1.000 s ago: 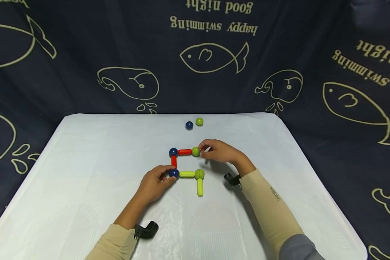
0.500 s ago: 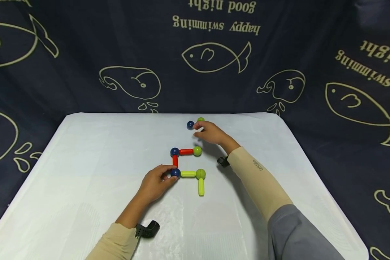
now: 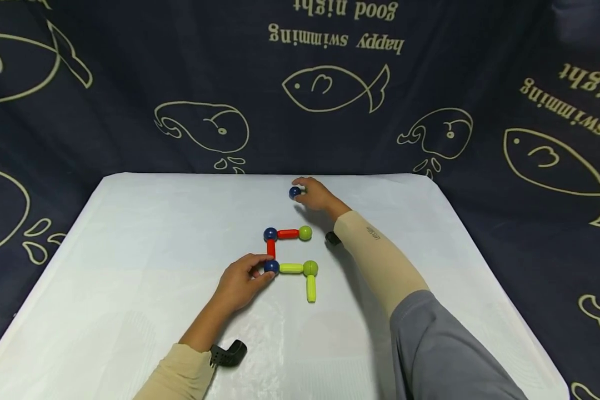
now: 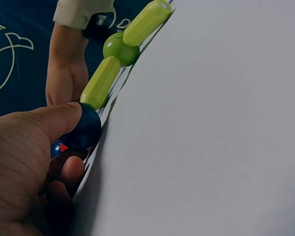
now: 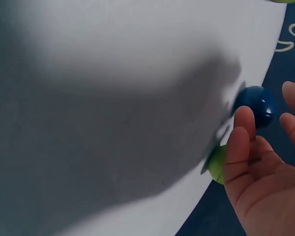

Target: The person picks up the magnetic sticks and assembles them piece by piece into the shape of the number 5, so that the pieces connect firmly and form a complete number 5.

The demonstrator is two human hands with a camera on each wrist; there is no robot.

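Note:
My left hand (image 3: 240,279) pinches the near blue ball (image 4: 86,129) of a chain of magnetic-toy balls and rods lying on the table. From that ball a lime rod (image 3: 291,269) runs right to a green ball (image 3: 310,268), and a second lime rod (image 3: 311,289) points toward me. A red rod (image 3: 271,248) leads away to another blue ball (image 3: 270,234), then a red rod (image 3: 288,234) and a green ball (image 3: 305,233). My right hand (image 3: 314,194) reaches around a loose blue ball (image 5: 259,104), fingers spread, no firm grip showing. Its fingers partly hide a loose green ball (image 5: 217,164).
The white table (image 3: 180,216) ends just behind the loose balls. A dark curtain (image 3: 330,141) with fish drawings hangs behind it. Each wrist carries a black camera band (image 3: 228,353).
My right hand has left the green ball at the end of the red rod and moved away from me to the loose balls at the back. My left hand has stayed in place.

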